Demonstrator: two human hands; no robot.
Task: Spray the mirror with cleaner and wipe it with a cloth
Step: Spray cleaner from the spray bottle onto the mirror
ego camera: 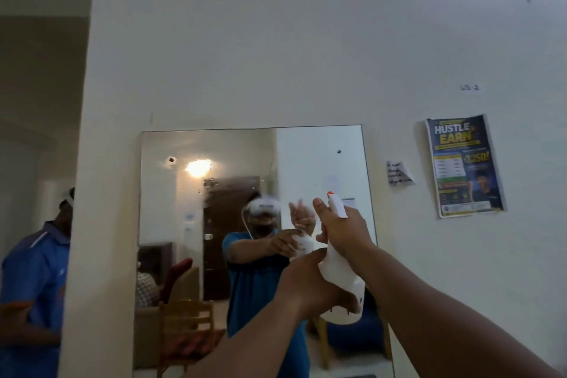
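Both hands hold the spray bottle: right hand gripping its neck, left hand cupping its base. Mist already spots the mirror's upper left; wiping remains, no cloth visible.

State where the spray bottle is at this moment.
In the head view, the white spray bottle is right of centre, before the mirror, held by the right hand and left hand.

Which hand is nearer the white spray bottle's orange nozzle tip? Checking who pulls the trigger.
Right. The right hand grips the neck just below the orange nozzle tip; the left hand holds the bottle's base.
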